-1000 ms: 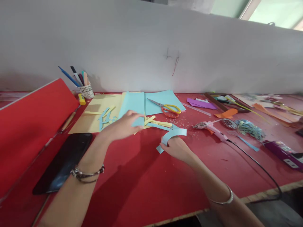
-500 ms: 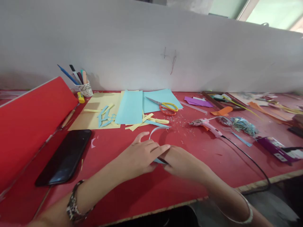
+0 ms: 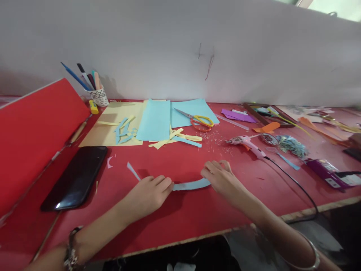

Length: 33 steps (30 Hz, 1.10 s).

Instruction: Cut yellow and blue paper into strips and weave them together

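Left hand (image 3: 154,192) pinches a blue paper strip (image 3: 191,185) at lower centre of the frame, right hand (image 3: 222,180) grips its right end, strip bows slightly between them, scissors (image 3: 193,117) lie partly on blue sheets (image 3: 153,121) at upper centre, pink glue gun (image 3: 250,145) right of centre.

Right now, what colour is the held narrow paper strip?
The strip is light blue, clearest in head view.
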Each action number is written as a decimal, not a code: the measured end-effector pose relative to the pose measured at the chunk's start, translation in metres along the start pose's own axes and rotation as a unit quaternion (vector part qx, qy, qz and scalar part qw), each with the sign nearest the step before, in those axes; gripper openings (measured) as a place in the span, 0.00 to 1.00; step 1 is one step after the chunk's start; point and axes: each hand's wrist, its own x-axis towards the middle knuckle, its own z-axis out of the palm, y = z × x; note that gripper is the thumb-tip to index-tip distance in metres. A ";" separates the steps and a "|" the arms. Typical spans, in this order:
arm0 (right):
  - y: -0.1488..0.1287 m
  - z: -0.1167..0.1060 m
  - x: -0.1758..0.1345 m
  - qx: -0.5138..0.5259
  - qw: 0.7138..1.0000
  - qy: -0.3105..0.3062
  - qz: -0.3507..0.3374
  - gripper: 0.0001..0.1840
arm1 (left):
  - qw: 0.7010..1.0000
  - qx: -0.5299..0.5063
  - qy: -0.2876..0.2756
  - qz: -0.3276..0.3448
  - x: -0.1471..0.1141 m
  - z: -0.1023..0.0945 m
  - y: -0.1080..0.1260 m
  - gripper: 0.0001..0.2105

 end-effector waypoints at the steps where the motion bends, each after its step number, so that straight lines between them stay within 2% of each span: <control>1: -0.003 0.000 -0.001 -0.014 1.000 0.025 0.001 0.13 | 1.000 0.002 0.002 -0.013 0.001 0.002 0.002 0.12; 4: -0.017 0.000 0.001 -0.005 0.997 0.069 -0.026 0.12 | 0.998 -0.006 0.001 -0.055 0.005 0.008 0.010 0.11; 8: -0.032 0.013 0.012 0.088 0.990 0.057 -0.090 0.08 | 0.995 -0.039 -0.041 -0.085 0.010 0.009 0.018 0.09; 11: -0.033 0.027 0.018 0.141 0.983 0.059 -0.098 0.07 | 0.991 -0.064 -0.069 -0.093 0.005 0.007 0.017 0.08; 13: -0.031 0.032 0.017 0.159 0.979 0.081 -0.099 0.09 | 0.991 -0.071 -0.065 -0.094 -0.002 0.005 0.014 0.09; 18: -0.030 0.030 0.010 0.157 0.975 0.110 -0.115 0.07 | 0.993 -0.076 -0.032 -0.083 -0.019 0.001 0.009 0.12; 25: -0.037 0.032 0.018 0.138 0.974 0.118 -0.135 0.09 | 0.973 -0.152 -0.048 -0.167 -0.011 0.003 0.016 0.03; 28: -0.036 0.032 0.020 0.113 0.971 0.147 -0.152 0.10 | 0.960 -0.194 -0.052 -0.195 -0.009 0.005 0.011 0.09; 31: -0.031 0.030 0.017 0.112 0.969 0.149 -0.164 0.11 | 0.965 -0.184 -0.046 -0.179 -0.011 0.005 0.005 0.06; 33: -0.027 0.030 0.015 0.127 0.966 0.147 -0.168 0.11 | 0.981 -0.140 -0.026 -0.134 -0.013 0.005 0.003 0.05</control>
